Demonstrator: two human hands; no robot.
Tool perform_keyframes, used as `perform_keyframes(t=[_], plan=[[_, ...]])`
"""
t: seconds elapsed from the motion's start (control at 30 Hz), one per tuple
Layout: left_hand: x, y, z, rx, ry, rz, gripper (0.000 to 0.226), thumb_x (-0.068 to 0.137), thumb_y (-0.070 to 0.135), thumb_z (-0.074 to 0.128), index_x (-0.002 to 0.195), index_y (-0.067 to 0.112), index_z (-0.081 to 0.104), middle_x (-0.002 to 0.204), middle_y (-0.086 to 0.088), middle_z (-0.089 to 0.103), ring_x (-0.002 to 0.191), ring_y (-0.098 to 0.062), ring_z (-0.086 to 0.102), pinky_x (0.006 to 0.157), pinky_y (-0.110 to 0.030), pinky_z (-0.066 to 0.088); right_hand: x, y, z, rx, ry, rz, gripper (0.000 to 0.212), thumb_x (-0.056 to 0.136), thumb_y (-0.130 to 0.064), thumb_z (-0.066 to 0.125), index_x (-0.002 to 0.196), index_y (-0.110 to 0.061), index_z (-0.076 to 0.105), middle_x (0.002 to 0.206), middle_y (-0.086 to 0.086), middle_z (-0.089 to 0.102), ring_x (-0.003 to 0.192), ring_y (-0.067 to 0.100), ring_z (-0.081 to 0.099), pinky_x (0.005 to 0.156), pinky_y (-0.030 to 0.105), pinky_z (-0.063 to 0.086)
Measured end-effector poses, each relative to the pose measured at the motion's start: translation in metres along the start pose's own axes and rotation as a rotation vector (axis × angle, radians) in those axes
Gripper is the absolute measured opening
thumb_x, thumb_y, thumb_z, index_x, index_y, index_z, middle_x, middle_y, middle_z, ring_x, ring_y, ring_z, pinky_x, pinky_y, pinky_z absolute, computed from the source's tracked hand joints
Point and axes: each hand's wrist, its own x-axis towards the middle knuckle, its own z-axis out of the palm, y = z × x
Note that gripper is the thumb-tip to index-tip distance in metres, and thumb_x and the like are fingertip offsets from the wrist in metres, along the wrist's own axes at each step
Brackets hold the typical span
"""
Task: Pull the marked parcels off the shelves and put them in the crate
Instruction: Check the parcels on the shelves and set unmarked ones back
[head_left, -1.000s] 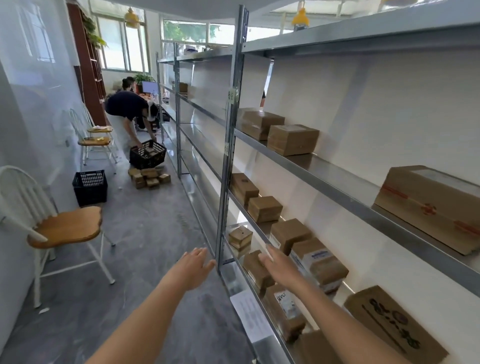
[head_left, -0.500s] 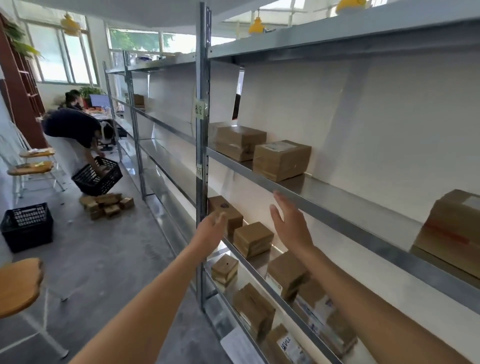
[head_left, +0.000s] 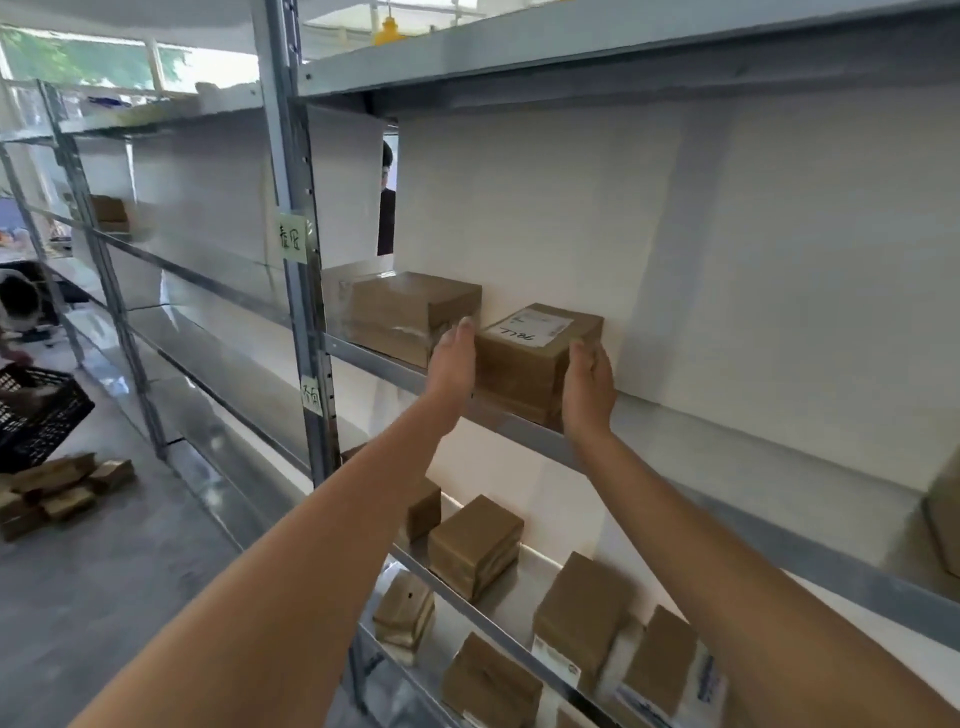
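parcel: we're looking at a brown box (head_left: 535, 358) with a white handwritten label on top, sitting on the metal shelf (head_left: 727, 467) at its front edge.
left hand: our left hand (head_left: 453, 358) is pressing flat against the box's left side, fingers straight.
right hand: our right hand (head_left: 589, 384) is cupping the box's right side, fingers curling round its corner.
neighbour: a taped box (head_left: 405, 317) is sitting just left of it, apart.
below: more boxes (head_left: 475, 545) are lying on the lower shelves.
floor: a black crate (head_left: 36, 410) is tilting at far left, with loose parcels (head_left: 57, 488) beside it.
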Motion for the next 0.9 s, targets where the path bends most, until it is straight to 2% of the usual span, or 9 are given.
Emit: perform_keyframes(t=[0.07,0.13,0.27,0.37,0.47,0.57,0.67,0.77,0.9], plan=[[0.022,-0.003,0.006,-0.04,-0.08,-0.051,0.052,0.098,0.054,0.03,0.134,0.019,0.045,0.125,-0.003,0.054,0.112,-0.021,0.048,0.099,-0.036,0.036,0.004,0.004,0.009,0.077,0.034,0.072,0.048,0.103,-0.042,0.04,0.144,-0.018,0.045,0.141,0.005,0.053,0.128,0.024,0.05,0.108,0.033,0.038],[0.037,-0.006,0.01,-0.067,-0.185,-0.072,0.05,0.097,0.057,0.031,0.126,0.021,0.049,0.119,-0.004,0.058,0.108,-0.022,0.053,0.097,-0.036,0.041,0.005,0.009,0.016,0.13,0.047,0.15,0.055,0.098,-0.054,0.043,0.14,-0.02,0.049,0.132,0.004,0.06,0.117,0.024,0.058,0.105,0.042,0.046],[0.056,-0.026,0.01,-0.183,-0.288,-0.102,0.058,0.082,0.066,0.041,0.116,0.024,0.061,0.113,-0.002,0.066,0.107,-0.023,0.059,0.1,-0.04,0.046,0.008,0.015,0.021,0.151,0.032,0.167,0.077,0.07,-0.079,0.047,0.126,-0.028,0.062,0.116,-0.001,0.07,0.104,0.02,0.067,0.094,0.047,0.055],[0.058,-0.041,0.007,-0.239,-0.319,-0.078,0.048,0.088,0.061,0.038,0.115,0.029,0.062,0.114,0.001,0.065,0.107,-0.017,0.059,0.097,-0.036,0.046,0.003,0.011,0.02,0.134,0.042,0.187,0.059,0.08,-0.071,0.051,0.117,-0.029,0.068,0.11,-0.003,0.073,0.101,0.018,0.07,0.091,0.043,0.057],[0.058,-0.041,0.003,-0.275,-0.376,-0.044,0.035,0.098,0.047,0.032,0.109,0.029,0.06,0.108,0.003,0.064,0.098,-0.011,0.056,0.082,-0.027,0.044,0.002,0.01,0.017,0.156,0.027,0.192,0.034,0.092,-0.055,0.055,0.103,-0.027,0.069,0.104,-0.002,0.073,0.097,0.015,0.069,0.087,0.037,0.057],[0.054,-0.039,-0.003,-0.32,-0.424,-0.005,0.034,0.1,0.037,0.029,0.111,0.027,0.059,0.107,0.003,0.064,0.093,-0.008,0.056,0.071,-0.021,0.042,-0.003,0.005,0.015,0.177,0.027,0.19,0.024,0.093,-0.047,0.057,0.1,-0.027,0.069,0.094,-0.007,0.072,0.09,0.011,0.065,0.078,0.032,0.054],[0.054,-0.047,-0.007,-0.332,-0.443,0.086,0.039,0.103,0.031,0.027,0.133,0.028,0.051,0.118,0.004,0.06,0.098,-0.003,0.055,0.07,-0.013,0.045,-0.007,0.009,0.013,0.16,-0.011,0.135,0.021,0.092,-0.046,0.056,0.101,-0.036,0.072,0.098,-0.01,0.073,0.099,0.012,0.064,0.094,0.038,0.051],[0.06,-0.051,-0.014,-0.277,-0.471,0.236,0.042,0.105,0.023,0.026,0.143,0.038,0.037,0.122,0.01,0.055,0.104,0.0,0.053,0.076,-0.006,0.047,-0.012,0.006,0.014,0.173,-0.053,0.074,0.021,0.094,-0.042,0.053,0.111,-0.04,0.066,0.098,-0.012,0.074,0.09,0.005,0.068,0.081,0.031,0.054],[0.063,-0.058,-0.017,-0.257,-0.53,0.355,0.044,0.106,0.017,0.026,0.145,0.036,0.031,0.127,0.012,0.053,0.112,-0.002,0.054,0.086,-0.008,0.049,-0.013,0.005,0.013,0.176,-0.093,-0.01,0.047,0.085,-0.041,0.054,0.132,-0.037,0.054,0.124,-0.005,0.067,0.114,0.013,0.061,0.078,0.024,0.054]])
